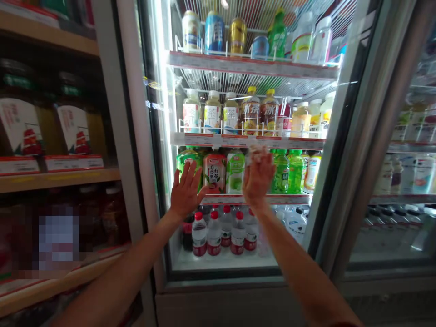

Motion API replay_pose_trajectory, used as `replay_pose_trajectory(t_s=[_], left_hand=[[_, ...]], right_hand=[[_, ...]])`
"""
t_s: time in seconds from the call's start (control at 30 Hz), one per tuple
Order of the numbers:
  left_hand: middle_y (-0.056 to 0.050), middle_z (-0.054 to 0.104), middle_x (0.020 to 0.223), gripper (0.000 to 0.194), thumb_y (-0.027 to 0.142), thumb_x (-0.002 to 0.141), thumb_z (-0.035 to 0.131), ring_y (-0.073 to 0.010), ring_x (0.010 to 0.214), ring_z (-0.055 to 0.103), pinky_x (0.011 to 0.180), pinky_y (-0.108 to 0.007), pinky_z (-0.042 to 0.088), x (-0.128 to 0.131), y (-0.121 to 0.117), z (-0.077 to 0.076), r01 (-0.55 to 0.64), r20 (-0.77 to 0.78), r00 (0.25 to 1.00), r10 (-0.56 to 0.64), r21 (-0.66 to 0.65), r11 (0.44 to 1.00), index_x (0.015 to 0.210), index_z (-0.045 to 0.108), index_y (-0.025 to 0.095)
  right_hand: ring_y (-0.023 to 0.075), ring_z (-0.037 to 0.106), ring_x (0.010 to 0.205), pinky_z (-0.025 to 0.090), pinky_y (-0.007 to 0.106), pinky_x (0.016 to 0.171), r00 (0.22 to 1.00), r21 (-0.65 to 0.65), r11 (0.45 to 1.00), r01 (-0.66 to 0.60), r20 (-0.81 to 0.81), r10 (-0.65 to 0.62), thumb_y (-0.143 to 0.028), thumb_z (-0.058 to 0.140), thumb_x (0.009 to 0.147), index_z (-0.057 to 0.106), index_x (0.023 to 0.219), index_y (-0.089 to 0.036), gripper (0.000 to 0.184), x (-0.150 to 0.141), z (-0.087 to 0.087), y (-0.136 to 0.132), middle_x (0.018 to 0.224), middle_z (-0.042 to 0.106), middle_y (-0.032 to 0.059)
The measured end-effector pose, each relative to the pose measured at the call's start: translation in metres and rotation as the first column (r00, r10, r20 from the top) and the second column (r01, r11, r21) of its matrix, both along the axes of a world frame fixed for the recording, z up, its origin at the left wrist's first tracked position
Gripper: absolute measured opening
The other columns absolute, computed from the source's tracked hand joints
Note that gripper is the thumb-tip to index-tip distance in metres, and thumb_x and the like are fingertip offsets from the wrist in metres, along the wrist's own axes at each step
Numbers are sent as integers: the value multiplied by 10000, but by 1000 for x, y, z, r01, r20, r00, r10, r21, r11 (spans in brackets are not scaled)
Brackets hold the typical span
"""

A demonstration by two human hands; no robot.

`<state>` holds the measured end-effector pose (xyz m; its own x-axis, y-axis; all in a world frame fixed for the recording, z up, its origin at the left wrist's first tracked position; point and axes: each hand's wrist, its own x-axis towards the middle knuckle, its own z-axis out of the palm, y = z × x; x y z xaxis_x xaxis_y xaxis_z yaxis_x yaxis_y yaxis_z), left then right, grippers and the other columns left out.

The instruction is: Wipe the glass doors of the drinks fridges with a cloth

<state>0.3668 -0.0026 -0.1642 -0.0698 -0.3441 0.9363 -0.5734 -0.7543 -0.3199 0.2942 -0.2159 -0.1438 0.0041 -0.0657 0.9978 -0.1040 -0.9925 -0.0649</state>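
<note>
A glass fridge door (218, 265) stands closed in front of me, with lit shelves of drinks behind it. My left hand (185, 193) is raised at the lower left of the pane, fingers stretched out and spread, and seems to rest on the glass. Right of it, my right hand (258, 181) is up at the pane, smeared by motion. Its fingers press on a crumpled, pale pinkish cloth (260, 154), whose exact kind is too blurred to tell. Behind the hands show a red tea bottle (214, 172) and green bottles (281, 170).
Wooden shelves (68, 179) with dark bottles stand on the left. A metal door frame (361, 150) runs up the right, beside another fridge door (408, 181). Inside, small red-capped bottles (214, 234) stand at the bottom, and cans (214, 34) on the top shelf.
</note>
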Motion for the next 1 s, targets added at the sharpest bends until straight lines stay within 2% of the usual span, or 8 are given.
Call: replay_pose_trajectory(t_s=[0.13,0.27,0.37,0.5,0.57,0.77,0.87,1.0], left_hand=[[-130,274,1446,685,354,855,473,-224,1375,150,1119,-431,130,1,11,-2,-4,1,1000,4,27,1000,1428,146,169],[-110,273,1449,699,364,857,472,-215,1372,165,1126,-428,96,7,26,-12,-34,-25,999,34,9,999,1433,112,197],[-102,252,1457,697,361,857,470,-219,1373,160,1129,-432,81,11,30,-17,-26,-51,998,25,-11,1000,1433,110,204],[-78,216,1472,686,367,862,464,-229,1370,170,1131,-437,84,12,30,-17,-14,-55,998,14,-3,1000,1432,113,216],[-54,194,1481,679,367,863,460,-233,1368,178,1137,-428,81,12,29,-16,-7,-55,998,7,-5,1000,1432,117,225],[-99,238,1462,694,356,856,471,-220,1373,155,1132,-441,80,12,29,-17,-5,-41,999,5,-14,1000,1433,114,211],[-99,256,1457,695,361,853,479,-220,1372,161,1131,-434,79,12,29,-17,4,-51,999,-5,-15,1000,1432,120,221],[-102,270,1452,695,364,852,485,-219,1370,171,1128,-428,86,12,30,-16,2,-50,999,-2,-8,1000,1431,126,225]], right_hand=[[189,156,1385,160,471,1123,965,-397,911,-112,-261,5,-279,384,880,467,1248,-253,378,-2,-22,24,1427,367,14],[287,160,1377,186,570,1068,998,-14,999,46,51,-46,-296,393,873,392,1324,-159,472,-9,-11,-37,1447,291,154],[298,139,1379,217,555,1059,989,114,993,32,140,-48,-271,384,874,340,1355,-103,511,0,-7,-32,1442,270,203],[210,123,1392,204,463,1108,992,-291,955,-51,-123,16,-261,389,875,453,1270,-216,403,7,-26,28,1412,384,53],[172,142,1389,194,433,1121,971,-396,914,-87,-240,-11,-262,379,881,470,1244,-265,375,2,-29,29,1413,388,-6],[288,149,1380,210,555,1066,993,157,987,23,110,-40,-287,351,893,388,1327,-110,471,0,6,-21,1437,298,184],[248,116,1391,195,491,1099,998,-85,995,-46,-57,42,-268,358,888,410,1315,-137,449,6,-4,23,1440,325,122],[132,155,1384,170,400,1132,943,-483,857,-180,-333,10,-232,329,893,404,1302,-287,420,-2,-28,48,1434,353,-51]])
